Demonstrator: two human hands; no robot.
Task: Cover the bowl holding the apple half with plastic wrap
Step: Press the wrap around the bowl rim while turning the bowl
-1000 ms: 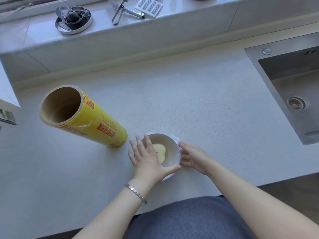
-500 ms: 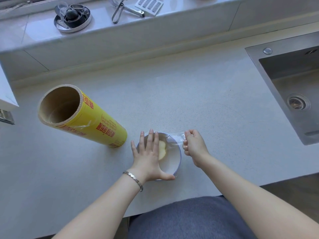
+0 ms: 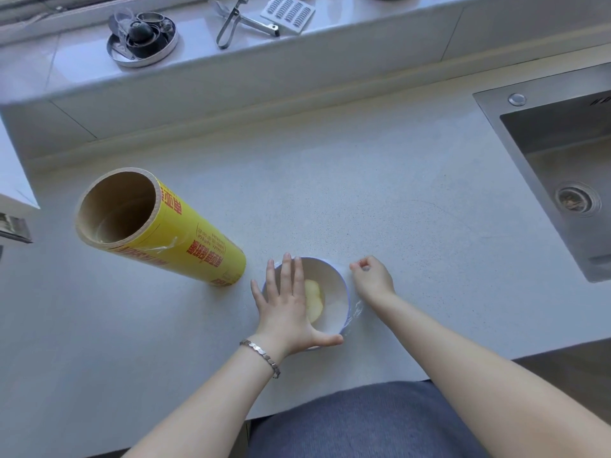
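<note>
The left hand lay flat over the bowl; the right hand pinched plastic wrap beside it on the pale table.

A home kitchen: a pale speckled counter with a steel sink set in at the right, and a peeler and grater on the far ledge.

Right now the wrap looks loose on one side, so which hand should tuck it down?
The right hand: it pinches the plastic wrap beside the bowl, while the left hand lies flat on top, steadying it.
</note>
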